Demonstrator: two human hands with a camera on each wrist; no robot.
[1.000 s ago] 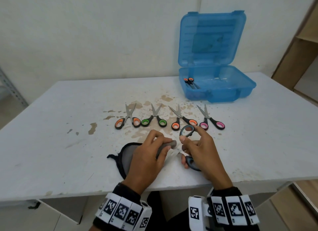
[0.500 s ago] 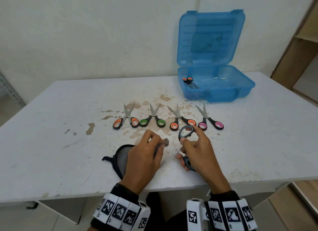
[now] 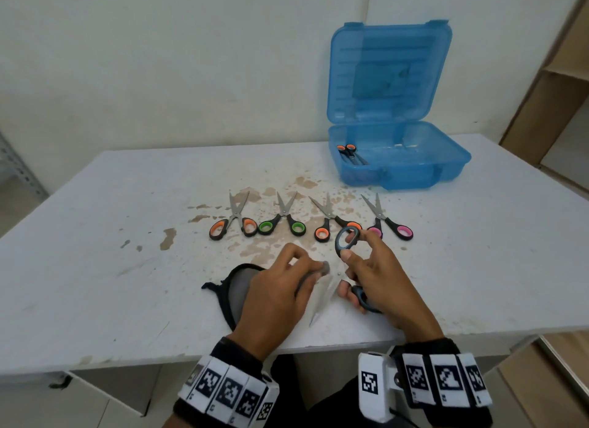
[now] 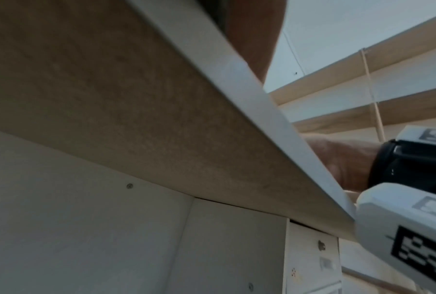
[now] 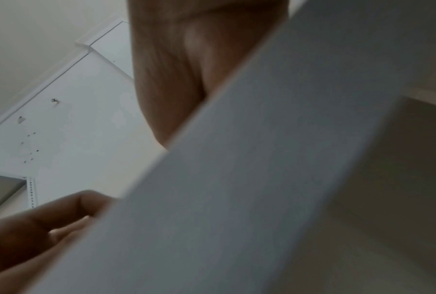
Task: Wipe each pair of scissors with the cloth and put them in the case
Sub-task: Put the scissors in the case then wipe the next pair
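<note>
At the table's (image 3: 95, 300) near edge, the right hand (image 3: 379, 277) grasps the grey-handled scissors (image 3: 347, 239), opened wide. The left hand (image 3: 274, 300) pinches the grey cloth (image 3: 237, 287) against a blade. 4 scissors (image 3: 282, 226) lie beyond; bare tabletop flanks them. The blue case (image 3: 446, 166) stands open far right. Wrist views show only the table's underside.

4 pairs of scissors (image 3: 310, 218) are laid in a row mid-worktop (image 3: 127, 204). The open case (image 3: 398, 163) is set behind them to the right, with 1 pair (image 3: 350, 153) kept inside at its left. The cloth (image 3: 234, 289) is spread near the front edge.
</note>
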